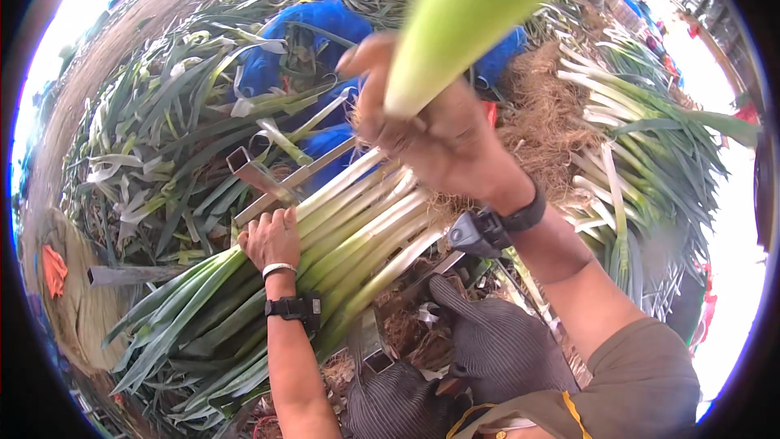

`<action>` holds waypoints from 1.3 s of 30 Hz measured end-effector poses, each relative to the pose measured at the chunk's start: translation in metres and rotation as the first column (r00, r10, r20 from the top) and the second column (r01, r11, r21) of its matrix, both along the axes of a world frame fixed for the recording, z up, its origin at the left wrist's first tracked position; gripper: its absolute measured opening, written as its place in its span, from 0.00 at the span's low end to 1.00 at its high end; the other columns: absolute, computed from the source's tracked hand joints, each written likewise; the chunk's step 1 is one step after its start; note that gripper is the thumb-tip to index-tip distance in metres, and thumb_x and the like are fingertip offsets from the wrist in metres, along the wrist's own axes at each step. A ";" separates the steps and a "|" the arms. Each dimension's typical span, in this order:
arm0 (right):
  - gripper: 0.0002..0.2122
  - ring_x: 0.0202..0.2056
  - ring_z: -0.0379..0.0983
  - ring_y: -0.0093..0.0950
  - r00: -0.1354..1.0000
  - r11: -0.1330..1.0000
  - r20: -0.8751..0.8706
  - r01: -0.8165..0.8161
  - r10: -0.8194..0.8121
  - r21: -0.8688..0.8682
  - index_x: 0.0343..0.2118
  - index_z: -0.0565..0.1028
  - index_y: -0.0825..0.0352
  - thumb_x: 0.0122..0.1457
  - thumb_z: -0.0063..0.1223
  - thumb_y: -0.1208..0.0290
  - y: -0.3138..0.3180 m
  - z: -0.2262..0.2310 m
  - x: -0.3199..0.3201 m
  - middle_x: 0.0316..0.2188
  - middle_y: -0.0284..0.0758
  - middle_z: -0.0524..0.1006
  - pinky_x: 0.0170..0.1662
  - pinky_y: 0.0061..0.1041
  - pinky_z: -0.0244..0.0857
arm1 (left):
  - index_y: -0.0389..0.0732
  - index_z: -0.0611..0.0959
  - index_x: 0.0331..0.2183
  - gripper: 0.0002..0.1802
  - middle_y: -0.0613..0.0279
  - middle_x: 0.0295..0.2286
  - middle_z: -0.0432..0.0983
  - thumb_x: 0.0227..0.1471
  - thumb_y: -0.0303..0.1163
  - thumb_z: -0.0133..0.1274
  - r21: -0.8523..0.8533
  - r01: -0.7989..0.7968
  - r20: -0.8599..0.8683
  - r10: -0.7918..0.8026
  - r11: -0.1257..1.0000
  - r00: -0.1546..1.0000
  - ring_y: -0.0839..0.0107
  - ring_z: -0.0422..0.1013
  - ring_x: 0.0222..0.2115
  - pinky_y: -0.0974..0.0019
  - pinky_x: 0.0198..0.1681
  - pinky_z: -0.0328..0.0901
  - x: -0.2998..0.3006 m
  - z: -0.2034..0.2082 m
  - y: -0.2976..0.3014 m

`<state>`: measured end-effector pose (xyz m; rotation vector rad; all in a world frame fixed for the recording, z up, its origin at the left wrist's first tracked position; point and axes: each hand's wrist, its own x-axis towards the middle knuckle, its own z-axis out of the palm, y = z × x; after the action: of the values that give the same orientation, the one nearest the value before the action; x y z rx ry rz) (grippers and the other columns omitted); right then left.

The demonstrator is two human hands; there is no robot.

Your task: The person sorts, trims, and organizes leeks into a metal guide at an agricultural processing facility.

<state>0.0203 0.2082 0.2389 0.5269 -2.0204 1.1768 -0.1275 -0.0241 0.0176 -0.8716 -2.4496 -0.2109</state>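
A row of leeks (pixel 358 246) lies slantwise across a metal frame before me, white root ends to the upper right and green leaves to the lower left. My left hand (pixel 272 240) presses down on the far side of these leeks, fingers curled over the stalks. My right hand (pixel 443 134) is raised above their root ends, blurred by motion. From its curled fingers a pale green piece of leek (pixel 479 20) rises close to the camera, with its whitish end at the fingers. Part of the right hand is hidden behind that piece.
Loose green leek leaves (pixel 158 142) are heaped at left. More leeks (pixel 630 146) with brown roots (pixel 543 102) are piled at right. Blue netting (pixel 313 32) lies behind the metal frame (pixel 302 175). My knees in dark ribbed cloth (pixel 508 337) are close below the leeks.
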 end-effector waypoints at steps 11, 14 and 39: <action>0.16 0.36 0.70 0.39 0.804 0.825 0.498 -0.015 -0.326 0.565 0.48 0.73 0.52 0.56 0.49 0.73 -0.001 -0.201 -0.049 0.29 0.38 0.72 0.37 0.40 0.59 | 0.54 0.84 0.27 0.19 0.62 0.25 0.79 0.57 0.53 0.45 -0.179 -0.199 0.412 0.257 0.964 0.874 0.60 0.73 0.32 0.55 0.42 0.59 0.025 -0.009 0.009; 0.16 0.35 0.70 0.38 0.826 0.799 0.398 0.099 -0.398 0.593 0.48 0.72 0.50 0.56 0.49 0.72 -0.002 -0.214 -0.050 0.28 0.36 0.71 0.39 0.40 0.58 | 0.52 0.85 0.28 0.23 0.59 0.23 0.79 0.57 0.55 0.43 -0.105 -0.124 0.305 0.151 0.987 0.940 0.57 0.75 0.29 0.52 0.34 0.62 0.025 -0.005 0.013; 0.15 0.38 0.70 0.33 0.774 0.677 0.243 0.299 -0.584 0.673 0.45 0.75 0.48 0.53 0.55 0.68 0.032 -0.232 -0.044 0.31 0.32 0.70 0.44 0.39 0.60 | 0.49 0.83 0.34 0.28 0.52 0.32 0.80 0.59 0.59 0.38 -0.097 -0.130 0.215 0.149 0.987 0.965 0.49 0.76 0.33 0.47 0.37 0.69 0.017 -0.033 0.011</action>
<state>-0.0239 0.2402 0.0070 -0.0054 -2.7312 0.3183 -0.1102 -0.0128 -0.0157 -0.7390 -2.7332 -0.1651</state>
